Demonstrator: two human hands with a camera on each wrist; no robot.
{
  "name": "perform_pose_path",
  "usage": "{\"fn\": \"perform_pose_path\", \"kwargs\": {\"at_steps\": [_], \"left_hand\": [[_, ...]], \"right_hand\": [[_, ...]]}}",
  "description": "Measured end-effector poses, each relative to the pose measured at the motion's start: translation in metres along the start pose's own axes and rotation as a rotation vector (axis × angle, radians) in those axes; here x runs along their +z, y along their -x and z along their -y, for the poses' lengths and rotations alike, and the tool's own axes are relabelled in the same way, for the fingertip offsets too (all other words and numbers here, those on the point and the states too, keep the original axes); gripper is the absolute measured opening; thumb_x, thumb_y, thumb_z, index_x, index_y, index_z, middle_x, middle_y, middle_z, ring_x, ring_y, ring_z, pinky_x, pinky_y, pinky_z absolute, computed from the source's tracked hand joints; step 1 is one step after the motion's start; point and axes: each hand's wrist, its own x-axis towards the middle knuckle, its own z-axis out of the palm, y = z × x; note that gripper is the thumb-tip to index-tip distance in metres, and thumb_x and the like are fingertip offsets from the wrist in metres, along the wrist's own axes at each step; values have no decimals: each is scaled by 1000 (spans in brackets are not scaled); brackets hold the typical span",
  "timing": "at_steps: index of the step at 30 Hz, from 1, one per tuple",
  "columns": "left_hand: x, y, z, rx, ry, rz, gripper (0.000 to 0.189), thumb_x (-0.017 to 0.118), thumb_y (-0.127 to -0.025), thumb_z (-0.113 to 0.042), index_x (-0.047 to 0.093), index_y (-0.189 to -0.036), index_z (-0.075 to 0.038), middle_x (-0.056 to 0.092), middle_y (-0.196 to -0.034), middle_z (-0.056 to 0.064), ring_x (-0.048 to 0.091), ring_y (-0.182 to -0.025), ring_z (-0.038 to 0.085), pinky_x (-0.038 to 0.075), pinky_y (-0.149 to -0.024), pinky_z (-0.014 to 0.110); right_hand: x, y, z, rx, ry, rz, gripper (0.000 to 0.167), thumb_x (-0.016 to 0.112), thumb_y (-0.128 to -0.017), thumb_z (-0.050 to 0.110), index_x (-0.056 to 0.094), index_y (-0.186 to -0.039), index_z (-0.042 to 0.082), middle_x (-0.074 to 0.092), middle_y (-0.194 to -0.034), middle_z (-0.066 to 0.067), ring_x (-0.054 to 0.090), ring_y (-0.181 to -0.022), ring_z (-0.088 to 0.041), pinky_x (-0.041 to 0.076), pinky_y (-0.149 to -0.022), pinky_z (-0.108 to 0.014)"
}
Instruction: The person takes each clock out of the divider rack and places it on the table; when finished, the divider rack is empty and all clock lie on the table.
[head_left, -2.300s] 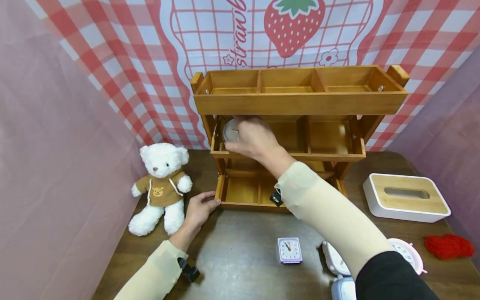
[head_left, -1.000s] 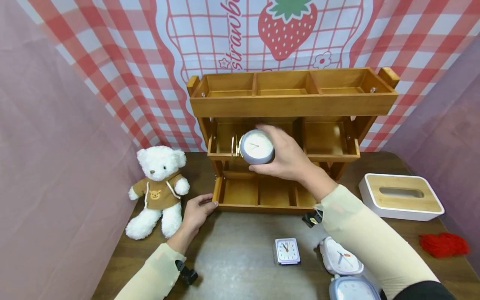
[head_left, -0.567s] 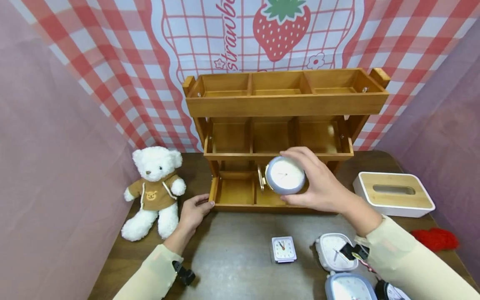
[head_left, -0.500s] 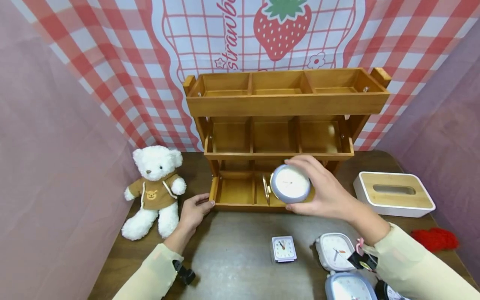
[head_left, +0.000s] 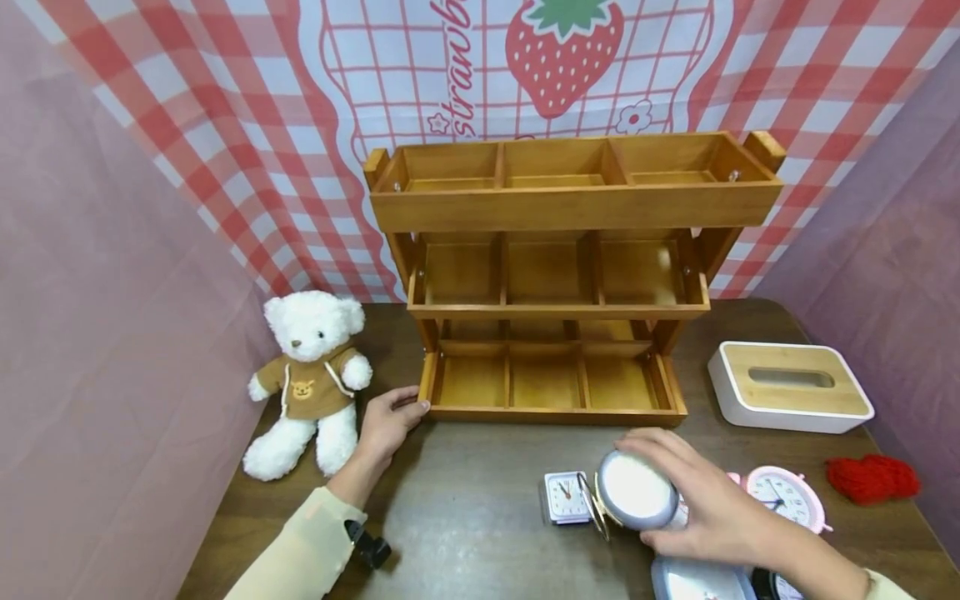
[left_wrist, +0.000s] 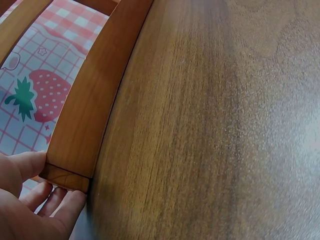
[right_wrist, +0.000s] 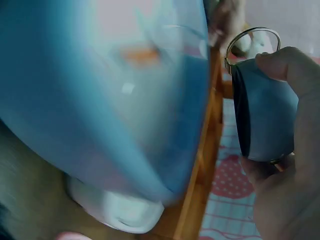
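My right hand grips a round blue-grey alarm clock with a gold ring handle, its face washed out by glare. The clock hangs over the table's front right, its ring overlapping a small square white clock in the head view. In the right wrist view, thumb and fingers hold the clock's body from both sides. My left hand holds the lower left corner of a three-tier wooden shelf. In the left wrist view, the thumb and fingertips pinch that board's end.
Around my right hand stand a pale blue clock, a pink round clock and a black clock, partly hidden. A tissue box and red yarn lie at right. A white teddy bear sits left.
My right hand has taken the round clock out of the shelf's middle tier, left compartment, and brought it forward, down and right over the table. My left hand stays at the shelf's corner.
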Motion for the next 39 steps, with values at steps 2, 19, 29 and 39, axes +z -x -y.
{"fn": "perform_pose_path", "kwargs": {"at_steps": [2,19,29,39], "left_hand": [[0,0,1,3,7,-5,45,71,-92,-1,61,-134,10,65,-127,31,67,-97,15,57,-85,25],[3,-5,12,30,17,-34,42,72,-92,-1,63,-131,9,67,-124,29,68,-93,12,57,-80,21],[2,-6,5,37,18,-25,44,71,-93,-2,61,-134,11,64,-127,32,67,-94,12,57,-82,22],[2,-5,9,25,13,-33,42,72,-92,-2,63,-133,8,66,-126,29,67,-96,14,58,-84,24]], "right_hand": [[9,9,5,-17,-14,-2,106,100,-52,29,52,-146,16,52,-143,2,52,-127,-11,35,-107,-10],[61,38,36,-16,185,23,96,94,-58,59,61,-134,11,60,-131,1,61,-111,-14,60,-82,-36],[59,26,45,-46,160,87,95,97,-52,47,61,-133,10,59,-130,2,60,-110,-13,58,-84,-34],[65,19,47,-49,114,195,88,93,-63,50,61,-134,10,58,-126,6,60,-106,-10,58,-80,-33]]}}
